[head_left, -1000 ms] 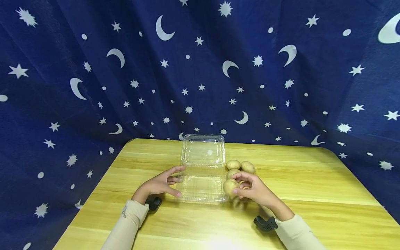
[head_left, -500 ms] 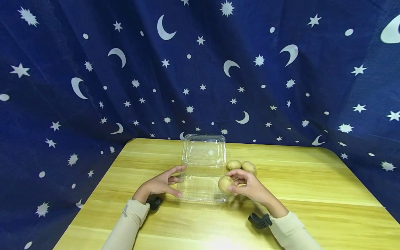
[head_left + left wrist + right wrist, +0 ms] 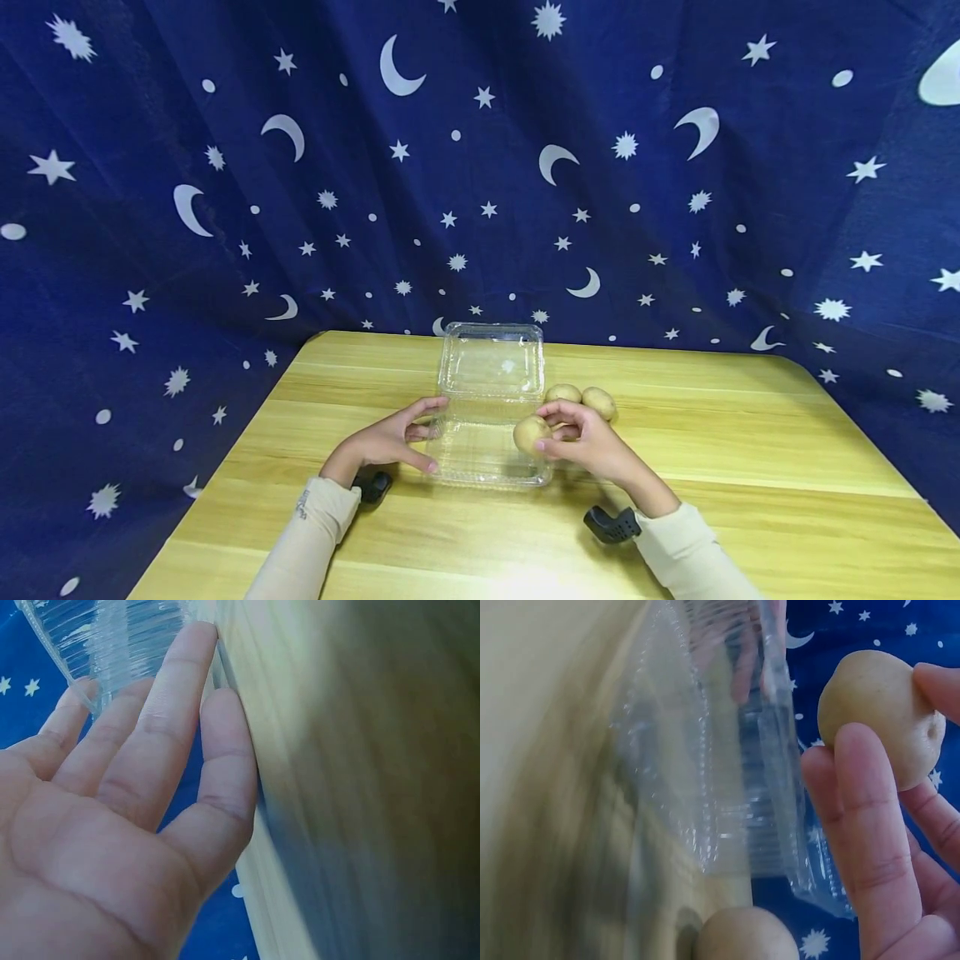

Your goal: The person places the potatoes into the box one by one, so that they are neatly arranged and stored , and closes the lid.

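A clear plastic clamshell container [image 3: 491, 482] lies on the table with its lid [image 3: 491, 358] raised at the back. At its left side my left hand [image 3: 390, 435] has its fingers spread and nearly straight; in the left wrist view the fingertips [image 3: 196, 645] touch the ribbed plastic wall. My right hand [image 3: 588, 442] pinches a potato [image 3: 529, 435] between thumb and fingers, held above the right part of the container's base. The right wrist view shows this potato [image 3: 877, 712] clear of the plastic.
Behind my right hand, two potatoes [image 3: 598, 403] sit on the wooden table [image 3: 720, 433], one partly hidden. A potato [image 3: 746, 937] also appears low in the right wrist view. A blue curtain [image 3: 480, 167] with moons and stars hangs past the table's back edge.
My right hand has carried the potato left, from beside the container to over its base. My left hand stays in place.
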`<state>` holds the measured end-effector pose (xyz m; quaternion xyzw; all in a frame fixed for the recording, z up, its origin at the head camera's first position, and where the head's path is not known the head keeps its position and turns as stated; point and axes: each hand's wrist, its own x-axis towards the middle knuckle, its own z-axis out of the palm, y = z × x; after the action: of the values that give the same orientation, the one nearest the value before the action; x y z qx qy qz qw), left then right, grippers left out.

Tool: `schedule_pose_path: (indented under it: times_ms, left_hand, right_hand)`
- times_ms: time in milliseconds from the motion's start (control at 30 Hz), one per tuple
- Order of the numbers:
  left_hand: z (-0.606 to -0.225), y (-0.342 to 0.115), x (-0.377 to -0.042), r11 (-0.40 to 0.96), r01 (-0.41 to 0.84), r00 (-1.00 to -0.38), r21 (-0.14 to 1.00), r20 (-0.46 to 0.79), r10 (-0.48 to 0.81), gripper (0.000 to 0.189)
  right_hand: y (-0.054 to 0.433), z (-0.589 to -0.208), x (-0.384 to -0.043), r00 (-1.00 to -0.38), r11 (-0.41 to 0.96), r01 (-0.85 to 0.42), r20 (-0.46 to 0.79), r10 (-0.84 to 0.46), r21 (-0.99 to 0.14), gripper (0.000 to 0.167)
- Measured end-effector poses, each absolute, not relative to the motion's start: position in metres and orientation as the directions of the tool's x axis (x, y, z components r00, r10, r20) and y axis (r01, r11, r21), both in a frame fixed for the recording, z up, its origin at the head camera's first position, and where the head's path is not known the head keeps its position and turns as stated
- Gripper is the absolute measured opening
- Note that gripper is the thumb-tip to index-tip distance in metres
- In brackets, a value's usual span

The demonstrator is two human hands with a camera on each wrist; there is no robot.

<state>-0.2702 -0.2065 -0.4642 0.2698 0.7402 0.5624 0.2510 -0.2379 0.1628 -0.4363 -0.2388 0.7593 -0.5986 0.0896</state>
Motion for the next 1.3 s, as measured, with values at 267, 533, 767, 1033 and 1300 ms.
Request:
schedule_pose_path:
  times_ms: [267,533,767,1033,1300]
  left_hand:
    - [-0.463,-0.206,-0.271,0.214,0.104,-0.724,0.971,-0.074,0.686,0.104]
    - [-0.462,-0.205,-0.271,0.220,0.110,-0.724,0.969,-0.074,0.686,0.103]
    - [-0.460,-0.204,-0.271,0.260,0.134,-0.738,0.956,-0.078,0.670,0.104]
    - [-0.459,-0.205,-0.271,0.270,0.142,-0.746,0.952,-0.077,0.662,0.105]
    - [-0.461,-0.204,-0.272,0.253,0.125,-0.743,0.959,-0.078,0.665,0.105]
  right_hand:
    - [0.151,-0.433,-0.240,-0.861,0.158,-0.241,0.135,-0.491,-0.958,0.047]
    - [0.141,-0.431,-0.241,-0.856,0.166,-0.249,0.136,-0.499,-0.954,0.046]
    - [0.130,-0.429,-0.242,-0.847,0.168,-0.277,0.157,-0.508,-0.946,0.045]
    - [0.117,-0.429,-0.245,-0.833,0.187,-0.311,0.173,-0.525,-0.932,0.042]
    - [0.103,-0.433,-0.247,-0.836,0.183,-0.268,0.135,-0.532,-0.946,0.040]
